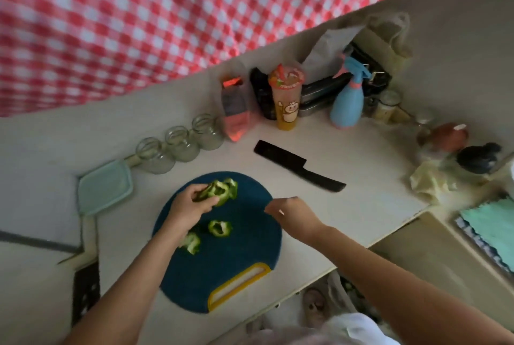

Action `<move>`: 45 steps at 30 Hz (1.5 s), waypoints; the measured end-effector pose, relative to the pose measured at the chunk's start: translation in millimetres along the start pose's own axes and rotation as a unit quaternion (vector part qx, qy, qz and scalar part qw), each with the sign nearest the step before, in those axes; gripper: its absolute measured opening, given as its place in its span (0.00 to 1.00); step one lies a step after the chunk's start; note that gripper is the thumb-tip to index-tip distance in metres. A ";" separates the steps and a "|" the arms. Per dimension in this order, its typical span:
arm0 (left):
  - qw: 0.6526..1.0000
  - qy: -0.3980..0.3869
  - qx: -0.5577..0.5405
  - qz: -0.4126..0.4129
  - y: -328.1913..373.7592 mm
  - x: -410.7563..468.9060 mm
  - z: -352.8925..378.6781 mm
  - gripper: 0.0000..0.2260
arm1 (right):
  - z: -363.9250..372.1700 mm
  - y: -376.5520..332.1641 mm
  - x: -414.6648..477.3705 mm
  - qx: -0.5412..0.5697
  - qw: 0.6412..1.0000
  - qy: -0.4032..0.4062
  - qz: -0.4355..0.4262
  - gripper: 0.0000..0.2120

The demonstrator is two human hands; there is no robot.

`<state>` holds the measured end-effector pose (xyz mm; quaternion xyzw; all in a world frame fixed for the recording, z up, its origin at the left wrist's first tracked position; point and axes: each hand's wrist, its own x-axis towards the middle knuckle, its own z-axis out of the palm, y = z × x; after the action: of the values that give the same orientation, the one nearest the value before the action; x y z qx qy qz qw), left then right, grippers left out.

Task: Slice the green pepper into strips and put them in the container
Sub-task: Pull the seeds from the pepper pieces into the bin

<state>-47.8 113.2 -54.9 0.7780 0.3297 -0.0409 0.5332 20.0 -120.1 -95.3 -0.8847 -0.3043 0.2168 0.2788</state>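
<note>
Head view, cutting board: your round blue cutting board (pixel 236 250) lies on the pale counter (pixel 356 205), with its yellow handle slot at the near edge.
Left hand: your left hand (pixel 192 202) is over the board's far left part. Fingers and thumb curl round a bunch of green pepper slices (pixel 221 190), which stick out past your fingertips toward the far edge.
Right hand: your right hand (pixel 292 212) hovers at the board's right edge, fingers loosely bent and holding nothing, apart from every pepper piece.
Loose pepper: one pepper ring (pixel 219 227) lies near the board's middle, between your two forearms. Another pepper piece (pixel 192 244) lies at the board's left side, right against your left forearm.
Knife: the black knife (pixel 299 165) lies on the counter just beyond the board's far right edge, in neither hand.
Container: the pale green container (pixel 104 187) sits on the counter left of the board, near your left hand. It is too blurred to tell whether it is lidded.
</note>
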 end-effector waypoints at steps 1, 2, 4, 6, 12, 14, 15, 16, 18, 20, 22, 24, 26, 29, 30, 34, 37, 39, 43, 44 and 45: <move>1.000 0.016 -0.019 -0.008 -4.9 3.9 -5.5 0.20 | 4.6 -2.0 3.3 -0.007 1.000 -0.010 -0.008 0.12; 0.999 0.031 -0.032 -0.019 -9.6 8.0 -9.9 0.21 | 9.0 -3.3 6.1 -0.012 1.000 -0.018 -0.012 0.11; 0.997 0.052 -0.044 -0.036 -17.5 15.9 -14.4 0.22 | 16.5 -3.7 8.6 -0.022 0.999 -0.026 -0.009 0.11; 0.997 0.057 -0.037 -0.041 -24.8 24.0 -15.9 0.21 | 21.5 -1.6 8.9 -0.025 0.999 -0.020 0.004 0.11; 0.997 0.045 0.057 -0.022 -41.2 37.4 -21.0 0.18 | 25.1 1.6 8.3 -0.024 0.999 -0.021 0.023 0.12; 0.994 0.039 0.095 -0.021 -43.9 35.7 -26.2 0.20 | 24.1 2.1 11.2 -0.035 0.999 -0.023 0.021 0.12; 0.992 0.036 0.118 -0.020 -44.5 32.7 -29.1 0.21 | 23.1 1.6 12.9 -0.042 0.999 -0.024 0.017 0.12; 0.989 0.033 0.142 -0.021 -44.9 28.7 -32.3 0.22 | 21.9 1.0 14.6 -0.048 0.998 -0.026 0.014 0.11; 0.982 0.013 0.184 -0.032 -49.0 19.6 -40.2 0.25 | 21.0 1.3 19.4 -0.047 0.998 -0.029 0.017 0.11; 0.971 -0.038 0.231 -0.055 -55.7 8.3 -49.4 0.30 | 22.0 2.8 24.0 -0.043 0.998 -0.032 0.029 0.14; 0.952 -0.099 0.282 -0.072 -64.1 -2.1 -55.8 0.33 | 23.3 4.5 27.7 -0.041 0.998 -0.034 0.039 0.17; 0.937 -0.133 0.317 -0.057 -71.6 -9.6 -56.3 0.34 | 23.1 5.0 29.3 -0.039 0.998 -0.031 0.040 0.18; 0.933 -0.140 0.329 -0.026 -75.2 -14.7 -53.9 0.32 | 22.1 4.7 29.6 -0.039 0.998 -0.031 0.037 0.19; 0.934 -0.116 0.338 0.013 -78.7 -16.7 -50.9 0.27 | 21.7 4.1 29.4 -0.043 0.998 -0.031 0.034 0.18; 0.936 -0.108 0.336 0.019 -78.9 -16.9 -50.5 0.26 | 22.1 3.9 29.2 -0.043 0.998 -0.032 0.034 0.18; 0.948 -0.098 0.301 -0.013 -82.2 -15.1 -51.9 0.22 | 20.9 4.0 26.9 -0.036 0.998 -0.041 0.037 0.17; 0.959 -0.096 0.259 -0.067 -77.0 -15.3 -53.4 0.19 | 17.4 -0.4 18.6 -0.018 0.998 -0.046 0.026 0.14; 0.978 -0.091 0.159 -0.103 -60.6 -20.0 -52.0 0.18 | 14.1 -6.3 8.5 -0.003 0.999 -0.035 0.017 0.14; 0.971 -0.186 -0.107 -0.107 -10.4 -37.4 -40.3 0.30 | -2.3 -26.2 -15.8 0.108 0.994 0.033 -0.001 0.10; 0.960 -0.213 -0.151 -0.103 1.0 -40.4 -32.5 0.32 | -8.6 -32.1 -21.4 0.145 0.988 0.053 -0.005 0.08; 0.951 -0.229 -0.180 -0.099 11.2 -41.8 -22.4 0.32 | -15.4 -37.2 -26.2 0.185 0.980 0.070 -0.008 0.07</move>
<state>-80.6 110.4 -19.0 0.6019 0.2762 -0.2108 0.7190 -5.9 -118.4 -54.9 -0.8283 -0.2457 0.2045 0.4601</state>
